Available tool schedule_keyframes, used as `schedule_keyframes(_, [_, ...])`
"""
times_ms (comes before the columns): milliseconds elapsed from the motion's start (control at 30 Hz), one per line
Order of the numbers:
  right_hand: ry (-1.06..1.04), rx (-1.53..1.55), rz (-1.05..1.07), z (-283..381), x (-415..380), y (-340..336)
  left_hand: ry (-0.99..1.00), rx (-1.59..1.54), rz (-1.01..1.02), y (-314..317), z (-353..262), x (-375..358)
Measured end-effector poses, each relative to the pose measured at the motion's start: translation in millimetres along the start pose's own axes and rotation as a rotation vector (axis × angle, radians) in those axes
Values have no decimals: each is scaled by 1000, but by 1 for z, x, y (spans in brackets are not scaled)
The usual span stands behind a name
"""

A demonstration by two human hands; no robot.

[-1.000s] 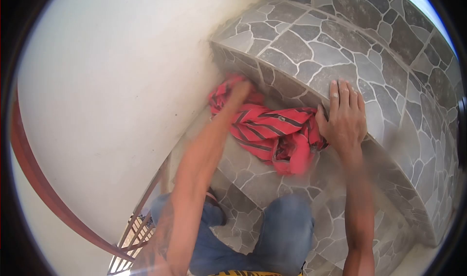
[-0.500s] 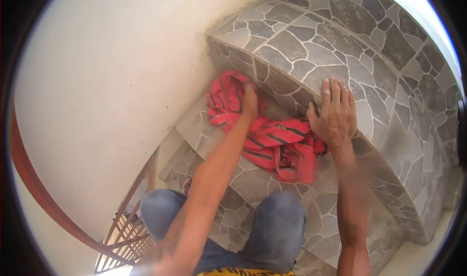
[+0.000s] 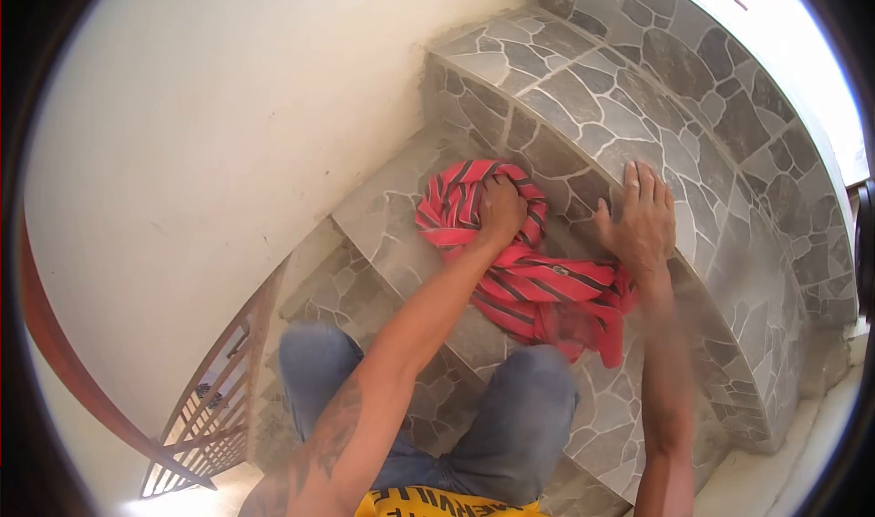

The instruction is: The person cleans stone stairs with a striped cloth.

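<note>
A red cloth with dark and white stripes (image 3: pixel 556 284) lies bunched and twisted on a stair tread, against the riser of the step above. My left hand (image 3: pixel 503 211) presses down into its far, coiled part, with the fingers curled into the fabric and the fingertips partly hidden. On the edge of the higher step (image 3: pixel 570 93) rests my right hand (image 3: pixel 643 227), empty, palm down with the fingers stretched out. The loose end of the cloth reaches close under my right wrist.
A pale wall (image 3: pixel 228 134) bounds the stairs on the left. A reddish-brown handrail (image 3: pixel 68 367) with a slatted railing (image 3: pixel 205 408) runs down at lower left. Another stone-patterned riser (image 3: pixel 702 52) rises behind the higher step. My jeans-covered knees (image 3: pixel 519 408) are close in front.
My left hand has drawn the coiled part of the cloth slightly nearer me, away from the wall corner. My right hand stays on the step edge. The view has shifted a little.
</note>
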State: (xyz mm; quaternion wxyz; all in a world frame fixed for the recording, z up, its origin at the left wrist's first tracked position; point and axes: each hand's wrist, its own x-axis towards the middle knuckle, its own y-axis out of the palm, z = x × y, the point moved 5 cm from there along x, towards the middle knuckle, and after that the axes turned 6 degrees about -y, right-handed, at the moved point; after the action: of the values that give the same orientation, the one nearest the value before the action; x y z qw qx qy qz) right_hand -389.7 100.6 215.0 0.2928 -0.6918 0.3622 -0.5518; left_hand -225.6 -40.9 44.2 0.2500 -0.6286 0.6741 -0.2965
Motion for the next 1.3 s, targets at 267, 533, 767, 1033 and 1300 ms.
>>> schedule_keyframes(267, [20, -81, 38, 3, 2, 6, 108, 52, -199, -11, 54, 144])
schedule_keyframes(533, [35, -109, 26, 8, 9, 2, 160, 117, 1, 21, 67, 140])
schedule_keyframes(767, [39, -50, 25, 11, 11, -8, 631, 352, 546, -70, 83, 111])
schedule_keyframes(1033, [55, -96, 25, 6, 10, -7, 666, 490, 64, -22, 62, 96])
schedule_keyframes(1300, [18, -81, 24, 11, 8, -11, 873, 224, 1047, -31, 19, 11])
